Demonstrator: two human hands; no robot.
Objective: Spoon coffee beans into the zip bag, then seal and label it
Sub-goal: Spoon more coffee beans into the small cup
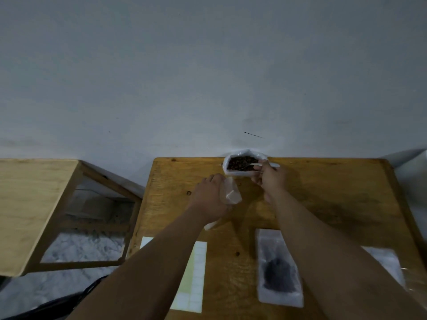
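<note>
A white bag of dark coffee beans (239, 163) stands open at the far edge of the wooden table (335, 195). My right hand (270, 177) grips a white plastic spoon (251, 165) whose bowl dips into the beans. My left hand (211, 195) holds a clear zip bag (231, 195) upright just left of the bean bag. Nearer to me on the table, partly under my right forearm, lies a filled zip bag with dark beans (279, 271). Partly hidden by my left forearm, a sheet of white labels (196, 273) lies flat.
More clear bags (388, 262) lie at the table's right edge. A second, lighter wooden table (30, 204) stands to the left with a gap between them. A pale wall rises right behind the bean bag.
</note>
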